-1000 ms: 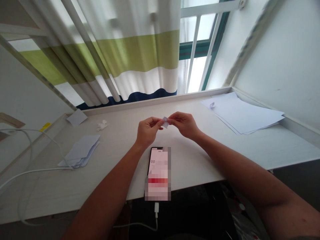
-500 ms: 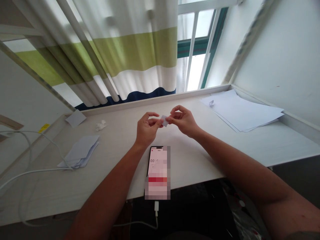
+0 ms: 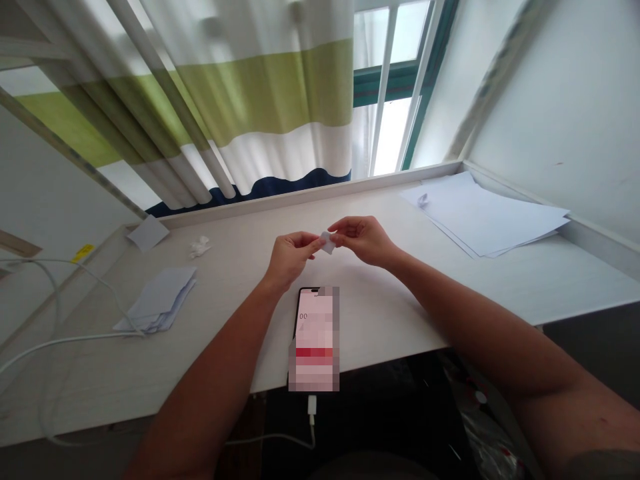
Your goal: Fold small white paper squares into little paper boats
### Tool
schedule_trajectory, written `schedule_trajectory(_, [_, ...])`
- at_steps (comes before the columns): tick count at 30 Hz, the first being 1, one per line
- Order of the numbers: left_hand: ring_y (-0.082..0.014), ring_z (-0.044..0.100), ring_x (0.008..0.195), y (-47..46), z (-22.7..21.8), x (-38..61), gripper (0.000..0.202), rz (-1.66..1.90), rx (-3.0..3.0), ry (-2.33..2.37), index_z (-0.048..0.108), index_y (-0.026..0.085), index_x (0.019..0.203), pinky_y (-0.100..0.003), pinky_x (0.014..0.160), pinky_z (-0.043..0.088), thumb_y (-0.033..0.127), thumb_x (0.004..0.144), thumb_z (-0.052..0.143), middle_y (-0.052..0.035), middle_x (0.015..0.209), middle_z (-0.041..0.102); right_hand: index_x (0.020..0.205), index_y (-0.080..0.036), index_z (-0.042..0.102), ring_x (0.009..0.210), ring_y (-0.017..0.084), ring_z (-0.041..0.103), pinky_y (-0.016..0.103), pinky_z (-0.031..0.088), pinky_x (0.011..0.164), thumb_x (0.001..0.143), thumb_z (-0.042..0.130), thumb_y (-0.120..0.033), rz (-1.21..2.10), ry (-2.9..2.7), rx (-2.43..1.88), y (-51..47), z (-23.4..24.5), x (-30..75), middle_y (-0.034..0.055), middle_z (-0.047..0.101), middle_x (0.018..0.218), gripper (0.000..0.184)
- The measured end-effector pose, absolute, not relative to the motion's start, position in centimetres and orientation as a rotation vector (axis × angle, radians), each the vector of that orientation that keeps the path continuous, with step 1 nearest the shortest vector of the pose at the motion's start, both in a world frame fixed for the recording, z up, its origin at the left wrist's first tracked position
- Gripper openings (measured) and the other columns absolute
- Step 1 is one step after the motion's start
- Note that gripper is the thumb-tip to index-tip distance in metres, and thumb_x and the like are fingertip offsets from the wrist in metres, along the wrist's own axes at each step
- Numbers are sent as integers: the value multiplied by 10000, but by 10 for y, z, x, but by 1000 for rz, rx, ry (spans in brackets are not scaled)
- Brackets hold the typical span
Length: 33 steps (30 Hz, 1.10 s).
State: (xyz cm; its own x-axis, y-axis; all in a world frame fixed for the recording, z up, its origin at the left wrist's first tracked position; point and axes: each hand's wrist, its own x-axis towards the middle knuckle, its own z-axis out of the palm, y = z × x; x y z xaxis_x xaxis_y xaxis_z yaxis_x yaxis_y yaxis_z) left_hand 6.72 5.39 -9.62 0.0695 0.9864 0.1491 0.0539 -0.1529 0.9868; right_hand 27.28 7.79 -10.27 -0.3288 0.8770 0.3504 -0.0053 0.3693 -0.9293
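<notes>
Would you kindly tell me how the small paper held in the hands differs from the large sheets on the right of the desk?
The small paper is far smaller than the large sheets. The small paper is held between the left hand and right hand, while the large sheets rest on the desk. The large sheets carry a crumpled scrap; the small paper does not. Both look white.

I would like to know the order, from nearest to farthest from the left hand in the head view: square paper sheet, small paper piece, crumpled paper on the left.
1. Small paper piece: pinched in the left hand and the right hand.
2. Crumpled paper: to the left of the left hand.
3. Square paper sheet: farther left, at the far-left corner.
</notes>
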Motion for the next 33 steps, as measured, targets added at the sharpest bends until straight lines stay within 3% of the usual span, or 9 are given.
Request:
schedule_trajectory(4, [-131, 617, 636, 55, -96, 65, 414, 1211, 1420, 1113, 822, 163, 765, -280, 630, 515, 521, 648, 996, -46, 687, 746, 889, -146, 804, 721, 200, 753, 346, 622, 693, 849, 842, -653, 1192, -1715, -830, 77, -104, 273, 92, 807, 794, 510])
schedule_trajectory(7, [-133, 646, 647, 54, -95, 67, 366, 1267, 1469, 1080, 815, 166, 852, -277, 654, 532, 457, 699, 977, -31, 702, 750, 935, -142, 775, 664, 195, 748, 335, 619, 660, 819, 842, -709, 1241, -1688, -807, 75, -103, 271, 75, 792, 729, 583])
schedule_trajectory(11, [-161, 740, 745, 50, -93, 70, 341, 1313, 1629, 965, 807, 200, 1015, -301, 746, 601, 373, 757, 948, -28, 823, 801, 1055, -178, 696, 608, 185, 734, 345, 628, 647, 783, 886, -685, 1257, -1598, -764, 74, -102, 270, 24, 774, 674, 606])
schedule_trajectory(14, [-198, 790, 844, 47, -92, 72, 301, 1315, 1662, 942, 832, 207, 993, -350, 832, 644, 383, 775, 941, -61, 943, 836, 979, -211, 648, 609, 178, 724, 338, 619, 635, 781, 902, -655, 1264, -1575, -720, 74, -101, 270, -2, 753, 659, 548])
schedule_trajectory(17, [-225, 805, 877, 46, -90, 71, 354, 1329, 1566, 928, 850, 195, 974, -411, 902, 666, 419, 730, 975, -81, 964, 843, 919, -206, 691, 668, 165, 719, 346, 624, 688, 775, 919, -624, 1223, -1573, -663, 76, -103, 269, 8, 764, 725, 497])
schedule_trajectory(21, [-226, 801, 889, 48, -90, 70, 447, 1339, 1490, 927, 857, 176, 1000, -438, 955, 665, 414, 659, 1022, -84, 952, 841, 974, -205, 795, 844, 204, 777, 402, 651, 841, 761, 941, -573, 1159, -1589, -634, 77, -106, 269, 45, 821, 892, 450])
schedule_trajectory(25, [-221, 788, 863, 51, -94, 67, 460, 1382, 1543, 1003, 864, 182, 1069, -428, 918, 665, 422, 700, 999, -82, 951, 841, 994, -226, 845, 925, 247, 800, 450, 648, 911, 808, 910, -549, 971, -1653, -698, 75, -106, 271, 70, 846, 987, 379])
schedule_trajectory(33, [-216, 741, 890, 52, -96, 64, 176, 1399, 2001, 1117, 888, 288, 998, -327, 744, 599, 422, 906, 819, -68, 983, 818, 921, -256, 850, 861, 242, 760, 420, 609, 827, 894, 839, -545, 753, -1742, -819, 72, -103, 271, 57, 834, 920, 290])
